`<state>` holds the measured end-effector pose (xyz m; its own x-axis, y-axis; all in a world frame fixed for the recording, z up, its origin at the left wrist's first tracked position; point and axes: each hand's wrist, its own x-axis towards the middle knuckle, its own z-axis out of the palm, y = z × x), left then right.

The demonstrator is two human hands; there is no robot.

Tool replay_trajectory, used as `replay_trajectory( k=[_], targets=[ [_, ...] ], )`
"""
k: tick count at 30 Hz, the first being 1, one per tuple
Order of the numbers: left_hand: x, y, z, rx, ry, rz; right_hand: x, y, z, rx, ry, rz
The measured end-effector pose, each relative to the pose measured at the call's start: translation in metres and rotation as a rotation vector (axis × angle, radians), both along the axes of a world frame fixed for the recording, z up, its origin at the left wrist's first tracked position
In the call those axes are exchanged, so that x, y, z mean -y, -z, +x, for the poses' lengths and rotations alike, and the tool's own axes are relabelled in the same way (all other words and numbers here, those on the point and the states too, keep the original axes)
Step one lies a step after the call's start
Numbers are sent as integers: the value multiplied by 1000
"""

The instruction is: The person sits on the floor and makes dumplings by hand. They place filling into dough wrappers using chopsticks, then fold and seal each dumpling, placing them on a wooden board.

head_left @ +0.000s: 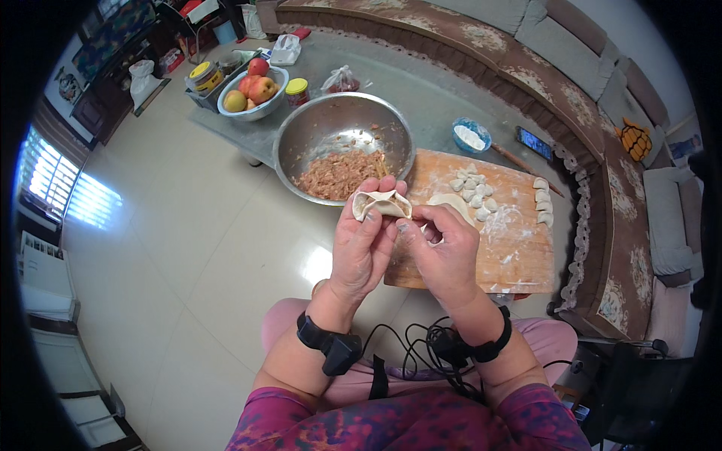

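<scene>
A half-folded dumpling rests in the fingers of my left hand, its wrapper pinched together at the middle and gaping at the sides. My right hand pinches the dumpling's right end between thumb and forefinger. Just beyond my hands stands a wide steel bowl with minced meat filling in it. To the right lies a floured wooden board, bearing small dough pieces, flat round wrappers partly behind my right hand, and a row of finished dumplings along its right edge.
On the glass table are a blue bowl of flour, a rolling pin, a phone, a fruit bowl, a red jar with a yellow lid and a plastic bag. A patterned sofa curves behind it. Black cables hang between my wrists.
</scene>
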<state>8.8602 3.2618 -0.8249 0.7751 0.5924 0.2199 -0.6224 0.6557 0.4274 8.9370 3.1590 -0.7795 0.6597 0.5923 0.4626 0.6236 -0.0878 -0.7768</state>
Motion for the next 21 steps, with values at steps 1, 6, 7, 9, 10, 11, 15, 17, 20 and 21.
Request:
replay_trajectory(
  k=[1,6,7,9,10,11,15,17,20,21],
  targets=[
    [0,0,0,-12,-11,2,-1,1,0,5,-3,12],
    [3,-4,-1,-29,-12,29,-6,8,2,97,6,36],
    [3,-5,-1,-33,-9,33,-6,9,3,113,3,37],
    [4,-6,-2,-33,-3,36,-5,11,3,151,-3,55],
    [5,-7,-2,-30,0,34,-4,11,3,152,-6,80],
    [5,-7,-2,-27,3,33,-3,11,3,158,-8,120],
    [5,-6,-3,-24,1,-1,-1,10,2,220,5,169],
    [5,-5,-3,-28,6,-4,-3,9,2,244,-51,177],
    [3,-4,-5,-31,10,32,-8,7,4,273,-99,177],
    [3,-4,-5,-26,3,28,-8,6,3,251,-94,157]
  ],
)
